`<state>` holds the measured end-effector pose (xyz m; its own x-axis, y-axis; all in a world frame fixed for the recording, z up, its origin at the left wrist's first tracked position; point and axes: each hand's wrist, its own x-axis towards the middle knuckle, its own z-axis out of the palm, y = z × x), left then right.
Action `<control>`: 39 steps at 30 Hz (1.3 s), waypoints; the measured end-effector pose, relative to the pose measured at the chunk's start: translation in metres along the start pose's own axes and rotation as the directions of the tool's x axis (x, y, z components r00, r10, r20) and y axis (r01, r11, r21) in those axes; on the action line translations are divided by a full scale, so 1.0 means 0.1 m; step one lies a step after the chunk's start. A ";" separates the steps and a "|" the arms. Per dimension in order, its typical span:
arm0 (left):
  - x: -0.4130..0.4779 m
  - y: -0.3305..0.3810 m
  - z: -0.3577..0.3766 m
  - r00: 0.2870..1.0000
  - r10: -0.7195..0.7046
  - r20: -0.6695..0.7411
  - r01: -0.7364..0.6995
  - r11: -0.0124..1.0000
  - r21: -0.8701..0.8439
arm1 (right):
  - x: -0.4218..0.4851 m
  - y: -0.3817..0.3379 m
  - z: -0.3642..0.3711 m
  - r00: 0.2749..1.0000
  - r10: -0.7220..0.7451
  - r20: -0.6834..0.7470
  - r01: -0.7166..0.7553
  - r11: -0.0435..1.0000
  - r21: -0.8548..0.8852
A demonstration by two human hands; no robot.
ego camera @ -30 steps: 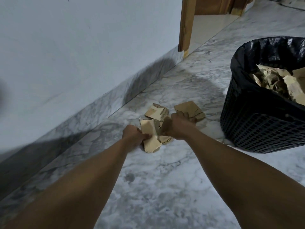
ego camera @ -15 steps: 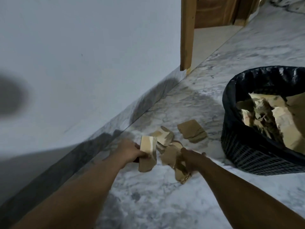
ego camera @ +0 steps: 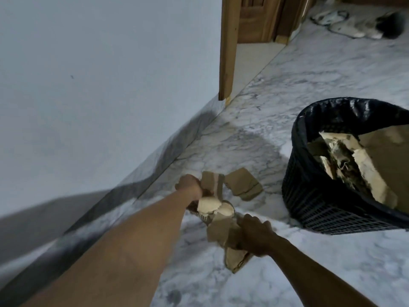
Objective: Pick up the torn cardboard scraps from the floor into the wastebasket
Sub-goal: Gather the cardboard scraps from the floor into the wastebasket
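Note:
My left hand (ego camera: 190, 186) grips torn brown cardboard scraps (ego camera: 213, 185), with pale torn pieces (ego camera: 212, 207) hanging below it. My right hand (ego camera: 254, 234) grips another bunch of brown scraps (ego camera: 223, 233), held above the marble floor. One folded brown scrap (ego camera: 242, 183) lies on the floor beyond my hands. To the right stands the black mesh wastebasket (ego camera: 309, 196) with a black liner, holding several torn cardboard pieces (ego camera: 358, 165).
A pale wall (ego camera: 88, 85) with a marble skirting runs along the left. A wooden door frame (ego camera: 226, 52) stands at the back. A dark and white heap with a cable (ego camera: 354, 25) lies on the floor at the far right.
Both hands have lifted off the floor with scraps in them. The right hand has drawn back toward me, and the view has tilted so the wastebasket sits lower in the frame.

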<state>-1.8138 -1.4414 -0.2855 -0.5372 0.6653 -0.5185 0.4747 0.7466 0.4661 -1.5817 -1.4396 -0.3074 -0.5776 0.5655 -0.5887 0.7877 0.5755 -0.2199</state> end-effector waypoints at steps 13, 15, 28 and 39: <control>-0.05 -0.18 -0.32 0.994 0.107 -0.019 -0.106 0.917 -0.384 | -0.01 -0.68 0.04 0.985 0.166 -0.049 -0.166 0.986 -0.008; 0.01 -0.22 -0.53 0.992 0.102 -0.068 -0.122 0.855 -0.505 | 0.21 -0.78 -0.05 0.987 0.162 -0.011 -0.162 0.985 0.052; 0.10 0.66 -0.10 0.952 0.302 0.058 -0.248 0.865 -0.436 | 0.10 -0.62 0.16 0.899 0.437 -0.028 -0.381 0.812 0.443; 0.25 0.78 0.43 0.894 0.437 0.099 -0.429 0.899 -0.092 | -0.03 -0.24 0.32 0.892 0.450 -0.034 -0.362 0.759 0.542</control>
<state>-1.7601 -1.3664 -0.2922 -0.2035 0.9214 -0.3309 0.5929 0.3850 0.7073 -1.5923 -1.4734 -0.3253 -0.1678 0.7839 -0.5978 0.9229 -0.0883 -0.3748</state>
